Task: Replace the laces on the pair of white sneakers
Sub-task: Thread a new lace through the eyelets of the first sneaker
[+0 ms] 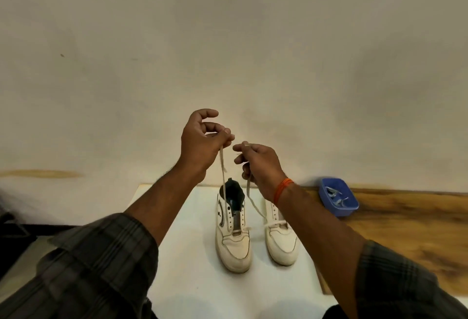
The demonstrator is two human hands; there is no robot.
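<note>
Two white sneakers stand side by side on a white surface (192,255), toes toward the near edge. The left sneaker (233,237) has its dark tongue standing up at the far end, and a pale lace (223,169) crosses its lowest eyelets near the toe. From there the two ends of that lace rise upward, one to each hand.

The left hand (202,141) is raised above the sneakers, thumb and forefinger pinched together on one lace end, while its other fingers curl loosely above. The strand runs from this pinch straight down into the left sneaker's eyelets. The right hand (258,161) sits just beside the left, a little lower and to the right, fingers curled round the other lace end, whose tip shows above the forefinger. Its strand hangs down and bends toward the left sneaker (passing in front of the right sneaker's inner side). An orange thread band (282,190) circles the right wrist.

The right sneaker (281,240) is partly hidden by the right forearm; a white lace crosses near its toe.

To the right, on a wooden board (405,230), a blue plastic tub (339,197) holds more pale laces. Both forearms wear rolled dark checked sleeves (96,263).
</note>
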